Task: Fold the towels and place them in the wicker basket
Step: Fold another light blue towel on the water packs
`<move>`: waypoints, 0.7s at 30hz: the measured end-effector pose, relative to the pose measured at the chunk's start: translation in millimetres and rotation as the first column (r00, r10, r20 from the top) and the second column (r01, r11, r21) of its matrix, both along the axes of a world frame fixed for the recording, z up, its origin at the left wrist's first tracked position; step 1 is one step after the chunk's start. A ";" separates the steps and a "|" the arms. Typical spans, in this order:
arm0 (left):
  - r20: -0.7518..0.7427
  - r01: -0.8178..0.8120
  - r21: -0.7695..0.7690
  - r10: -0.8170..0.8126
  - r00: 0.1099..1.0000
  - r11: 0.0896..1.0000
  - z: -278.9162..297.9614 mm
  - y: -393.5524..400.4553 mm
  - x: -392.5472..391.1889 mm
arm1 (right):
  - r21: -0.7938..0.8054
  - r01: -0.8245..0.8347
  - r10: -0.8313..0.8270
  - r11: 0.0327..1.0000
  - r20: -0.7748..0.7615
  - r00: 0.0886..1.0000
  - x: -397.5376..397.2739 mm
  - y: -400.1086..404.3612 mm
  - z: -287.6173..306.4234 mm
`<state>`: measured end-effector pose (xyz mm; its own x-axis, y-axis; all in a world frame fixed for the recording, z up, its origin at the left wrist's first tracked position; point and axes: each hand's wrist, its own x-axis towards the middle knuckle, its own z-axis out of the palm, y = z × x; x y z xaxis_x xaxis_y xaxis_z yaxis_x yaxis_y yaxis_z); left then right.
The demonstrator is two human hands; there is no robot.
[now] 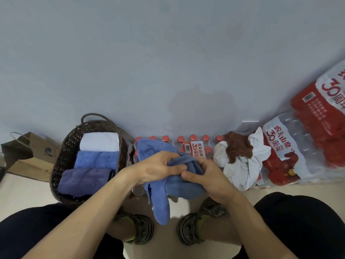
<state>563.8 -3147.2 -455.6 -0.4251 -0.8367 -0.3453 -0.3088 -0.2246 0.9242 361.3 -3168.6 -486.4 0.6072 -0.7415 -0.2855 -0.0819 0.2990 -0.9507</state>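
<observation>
We hold the blue towel [168, 186] up in front of us, above our feet, so it can hang and we can find its edges. It is bunched in the middle, and one end droops down. Our left hand [158, 167] grips the bunched top with curled fingers. Our right hand [203, 176] pinches the cloth just beside it, thumb on top. We think the fold is only starting.

The wicker basket [61, 157] sits on the floor at our left, close by for an easy drop. Three folded towels [97, 157] lie in it in a row. On the right, a pile of white and brown towels [240, 161] rests on packs of water bottles [194, 146], waiting their turn.
</observation>
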 end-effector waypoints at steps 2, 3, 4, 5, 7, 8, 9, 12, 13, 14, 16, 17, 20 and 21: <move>0.172 0.093 -0.086 -0.077 0.982 0.992 -1.7 -2.3 15.7 | -0.039 0.031 -0.033 0.999 -0.037 0.999 -3.7 -2.3 -0.9; 0.267 0.121 -0.107 -0.089 0.959 0.987 -2.4 -2.9 23.1 | -0.012 0.083 -0.083 0.996 -0.027 0.996 -5.5 -4.5 -1.2; 0.333 0.128 -0.093 -0.091 0.939 0.987 -3.1 -3.3 29.3 | 0.025 0.139 -0.139 0.990 -0.008 0.990 -7.9 -7.4 -1.2; 0.369 0.129 -0.063 -0.097 0.924 0.990 -4.2 -3.9 34.3 | 0.053 0.193 -0.194 0.980 0.008 0.981 -9.8 -11.0 -1.0; 0.434 0.133 0.047 -0.140 0.890 0.990 -8.3 -4.2 43.3 | 0.061 0.267 -0.267 0.962 0.001 0.964 -11.9 -17.9 -1.2; 0.481 0.124 0.099 -0.157 0.863 0.987 -11.6 -5.0 48.7 | 0.046 0.290 -0.290 0.956 -0.018 0.957 -11.6 -20.7 -2.6; 0.528 0.107 0.129 -0.160 0.834 0.986 -15.6 -6.0 54.0 | 0.025 0.316 -0.315 0.948 -0.043 0.948 -10.3 -23.2 -5.5; 0.642 0.033 0.075 -0.074 0.763 0.997 -34.1 -7.2 64.1 | -0.082 0.338 -0.348 0.937 -0.168 0.922 -4.4 -26.3 -24.6; 0.671 -0.007 0.011 -0.002 0.742 1.000 -41.7 -6.8 63.5 | -0.106 0.294 -0.311 0.950 -0.221 0.924 -1.9 -26.5 -34.9; 0.685 -0.061 -0.064 0.088 0.723 0.996 -49.9 -6.0 61.5 | -0.110 0.230 -0.252 0.967 -0.271 0.929 1.4 -26.1 -46.3; 0.656 -0.200 -0.157 0.254 0.711 0.967 -68.3 -4.3 56.6 | -0.125 0.089 -0.129 0.988 -0.369 0.920 11.2 -25.0 -71.1; 0.620 -0.275 -0.161 0.315 0.719 0.948 -77.7 -3.5 56.2 | -0.171 0.027 -0.100 0.985 -0.430 0.897 17.4 -25.4 -83.7; 0.532 -0.454 -0.077 0.422 0.734 0.888 -102.1 1.8 61.5 | -0.311 -0.178 -0.051 0.934 -0.607 0.793 40.8 -25.1 -119.0; 0.521 -0.491 -0.055 0.444 0.729 0.870 -107.7 4.1 63.2 | -0.278 -0.225 -0.005 0.934 -0.639 0.769 49.6 -22.1 -127.8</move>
<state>627.0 -3143.1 -563.3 0.2657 -0.8420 -0.4695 -0.5561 -0.5317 0.6388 410.9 -3190.7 -614.3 0.4633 -0.7974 -0.3866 -0.6991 -0.0607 -0.7125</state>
